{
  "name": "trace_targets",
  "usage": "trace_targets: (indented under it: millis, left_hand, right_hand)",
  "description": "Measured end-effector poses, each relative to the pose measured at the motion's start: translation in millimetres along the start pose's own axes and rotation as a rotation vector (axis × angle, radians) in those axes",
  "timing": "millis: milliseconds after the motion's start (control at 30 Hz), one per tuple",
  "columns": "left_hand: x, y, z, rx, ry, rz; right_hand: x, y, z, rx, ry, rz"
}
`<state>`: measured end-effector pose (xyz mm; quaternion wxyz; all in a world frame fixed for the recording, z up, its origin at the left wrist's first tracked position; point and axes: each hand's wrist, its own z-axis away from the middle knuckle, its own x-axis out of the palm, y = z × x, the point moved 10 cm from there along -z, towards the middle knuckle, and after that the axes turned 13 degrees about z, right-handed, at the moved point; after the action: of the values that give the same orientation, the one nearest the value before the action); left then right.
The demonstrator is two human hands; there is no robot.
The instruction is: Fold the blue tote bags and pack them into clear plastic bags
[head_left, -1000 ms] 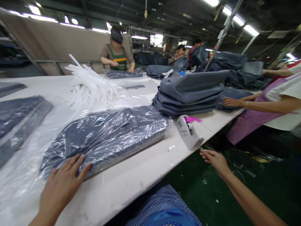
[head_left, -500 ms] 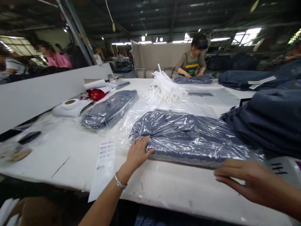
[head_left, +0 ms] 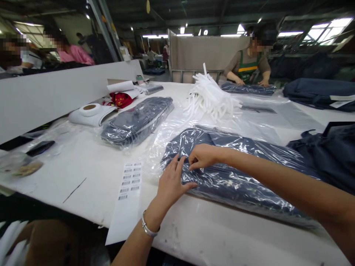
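A dark blue folded bag [head_left: 244, 144] lies flat on the table in a clear plastic bag [head_left: 235, 190]. On its left end rests my left hand [head_left: 173, 181], open, with fingers spread over the plastic. Just right of those fingertips is my right hand [head_left: 203, 156], its fingers curled down against the plastic. Whatever it may pinch is hidden beneath the knuckles. My right forearm crosses over the wrapped bag. A sheet of barcode labels [head_left: 129, 184] lies left of my left wrist, partly over the table's front edge.
Another wrapped dark bag [head_left: 138, 120] lies to the left. White strips [head_left: 212, 96] are heaped behind the wrapped bag. A white roll [head_left: 90, 108] and a red cloth [head_left: 121, 99] sit farther left. Dark blue bags [head_left: 332, 151] crowd the right; a co-worker [head_left: 248, 68] handles plastic-wrapped material opposite.
My right hand has moved left from the right end of the wrapped bag to beside my left hand, and its fingers have curled. The view has turned slightly to the left.
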<state>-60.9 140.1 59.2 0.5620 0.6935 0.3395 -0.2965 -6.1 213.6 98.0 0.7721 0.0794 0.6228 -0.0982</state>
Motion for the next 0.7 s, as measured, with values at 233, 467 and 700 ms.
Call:
trace_targets:
  millis: [233, 467, 700]
  left_hand:
    - [2.0, -2, 3, -0.006, 0.020, 0.021]
    - [0.7, -1, 5, -0.002, 0.030, 0.005]
    - [0.7, -2, 4, -0.015, 0.029, 0.017]
  right_hand:
    - [21, 21, -41, 0.107, -0.102, 0.275]
    - [13, 36, -33, 0.109, -0.136, 0.051]
    - [-13, 26, 43, 0.168, 0.199, -1.416]
